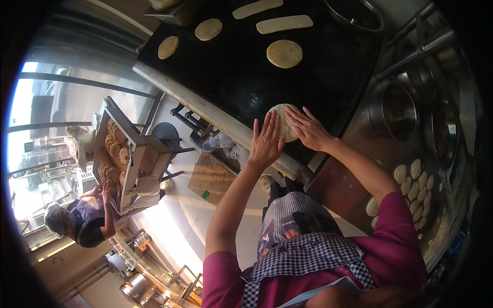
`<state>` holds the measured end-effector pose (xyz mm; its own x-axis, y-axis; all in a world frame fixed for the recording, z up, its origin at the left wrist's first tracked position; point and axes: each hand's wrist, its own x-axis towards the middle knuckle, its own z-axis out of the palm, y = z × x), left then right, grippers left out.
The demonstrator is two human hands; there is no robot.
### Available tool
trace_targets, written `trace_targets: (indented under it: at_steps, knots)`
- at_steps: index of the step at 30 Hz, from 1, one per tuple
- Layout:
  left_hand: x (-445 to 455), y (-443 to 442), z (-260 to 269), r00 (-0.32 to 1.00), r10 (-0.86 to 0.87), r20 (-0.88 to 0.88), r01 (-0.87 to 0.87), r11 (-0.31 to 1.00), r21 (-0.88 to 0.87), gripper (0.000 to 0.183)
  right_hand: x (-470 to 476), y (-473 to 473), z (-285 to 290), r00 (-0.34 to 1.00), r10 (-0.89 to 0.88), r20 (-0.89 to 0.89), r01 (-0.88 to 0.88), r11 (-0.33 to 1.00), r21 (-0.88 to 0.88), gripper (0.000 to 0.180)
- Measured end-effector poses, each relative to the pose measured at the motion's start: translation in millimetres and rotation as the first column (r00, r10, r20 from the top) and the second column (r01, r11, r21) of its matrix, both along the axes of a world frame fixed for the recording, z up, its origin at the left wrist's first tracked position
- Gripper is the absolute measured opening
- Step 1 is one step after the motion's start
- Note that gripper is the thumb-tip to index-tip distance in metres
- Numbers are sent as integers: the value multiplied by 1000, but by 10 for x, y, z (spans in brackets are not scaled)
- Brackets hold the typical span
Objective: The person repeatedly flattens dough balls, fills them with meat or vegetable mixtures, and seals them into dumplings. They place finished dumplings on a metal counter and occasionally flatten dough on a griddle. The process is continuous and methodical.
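Observation:
A pale round of flat dough lies at the near edge of the black griddle. Resting on its left side is my left hand, palm down with the fingers extended. My right hand lies across the dough's right side, its thumb apart from the fingers. Neither hand grips anything. Farther back on the griddle is a lightly browned round flatbread. Two long strips of dough, one being the nearer strip, lie beyond it. Two smaller browned flatbreads, including the leftmost one, sit toward the left edge.
A metal rail borders the griddle. At right, a worktop holds steel bowls and several dough pieces. Another person stands at left beside a case of baked flatbreads. A round pan sits at the back right.

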<state>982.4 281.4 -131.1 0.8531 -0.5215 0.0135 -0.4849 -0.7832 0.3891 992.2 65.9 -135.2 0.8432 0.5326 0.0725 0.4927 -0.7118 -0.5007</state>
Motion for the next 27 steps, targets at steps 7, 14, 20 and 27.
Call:
trace_targets:
  at_steps: [7, 14, 20, 27]
  knots:
    - [0, -61, -38, 999, -33, 5, 33, 999, 12, 67, -70, -120, 51, 1000, 8, 0, -8, 999, -52, 54]
    - [-119, -143, 16, 998, -67, 9, 67, 998, 4, 67, -273, -183, 93, 1000, 25, -18, -27, 986, -166, 58]
    - [-297, -150, 32, 982, -159, -100, 166, 984, 59, 70, -489, -164, 79, 999, 41, -24, -44, 985, -165, 58]
    - [-227, -200, 100, 996, -66, 63, 72, 992, -101, 69, -523, -208, 60, 998, -1, -66, -2, 999, -45, 56]
